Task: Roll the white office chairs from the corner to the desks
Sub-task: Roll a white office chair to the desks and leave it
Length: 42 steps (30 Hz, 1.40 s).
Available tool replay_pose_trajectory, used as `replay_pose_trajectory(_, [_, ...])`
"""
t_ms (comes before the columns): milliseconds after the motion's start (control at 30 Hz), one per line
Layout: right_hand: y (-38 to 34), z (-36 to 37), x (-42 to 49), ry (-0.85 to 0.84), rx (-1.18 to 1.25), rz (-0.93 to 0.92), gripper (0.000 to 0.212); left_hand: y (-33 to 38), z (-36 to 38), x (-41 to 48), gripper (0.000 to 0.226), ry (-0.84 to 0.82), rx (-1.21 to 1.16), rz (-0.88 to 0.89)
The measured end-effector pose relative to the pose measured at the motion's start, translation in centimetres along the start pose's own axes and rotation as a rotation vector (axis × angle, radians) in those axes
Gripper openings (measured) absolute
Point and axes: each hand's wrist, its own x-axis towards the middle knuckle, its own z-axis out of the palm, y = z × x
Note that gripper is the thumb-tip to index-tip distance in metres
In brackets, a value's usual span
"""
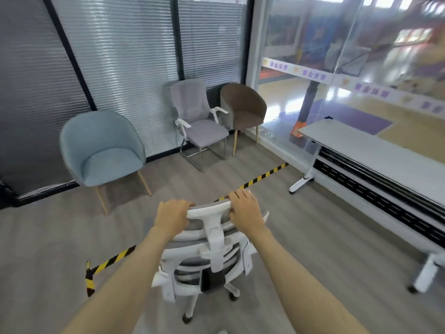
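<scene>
A white office chair [212,256] with grey mesh and castors stands right in front of me, its back facing me. My left hand [172,216] grips the left end of its headrest. On the headrest's right end my right hand [245,210] curls its fingers over the top edge. A long white desk [375,153] on wheeled legs runs along the glass wall at the right. In the far corner stands a second white-framed grey mesh chair [199,121] on a chrome sled base.
A light blue tub chair [101,150] stands at the left by the blinds. A brown tub chair [244,107] sits in the corner beside the glass wall. Yellow-black tape [265,175] crosses the grey wood floor under the office chair.
</scene>
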Motion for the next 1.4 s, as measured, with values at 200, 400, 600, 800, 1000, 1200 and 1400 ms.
replay_pose_trajectory(200, [8.9,-1.4,2.4,0.046,-0.069,0.136,0.031,6.2,1.0,9.6,0.037,0.044,-0.023,0.192])
replay_pose_trajectory(400, [17.5,-2.5,5.3,0.057,-0.109,0.288,0.029,12.9,0.7,19.5,0.034,0.069,-0.015,0.355])
replay_pose_trajectory(600, [26.0,-4.7,7.4,-0.022,-0.185,0.368,0.037,20.1,1.2,29.1,0.028,0.024,0.017,0.519])
replay_pose_trajectory(800, [34.3,-6.2,9.8,-0.068,-0.238,0.456,0.044,27.6,2.5,38.7,0.03,0.008,0.094,0.611])
replay_pose_trajectory(1000, [43.3,-7.1,12.5,-0.041,-0.337,0.509,0.044,36.4,3.6,46.0,0.025,0.051,0.044,0.525])
replay_pose_trajectory(1200, [51.5,-8.3,15.5,-0.041,-0.351,0.589,0.046,43.9,3.3,51.6,0.038,0.03,-0.029,0.6])
replay_pose_trajectory(1400, [57.4,-9.3,18.0,-0.071,-0.3,0.694,0.05,48.2,2.5,54.7,0.06,0.07,-0.231,0.628])
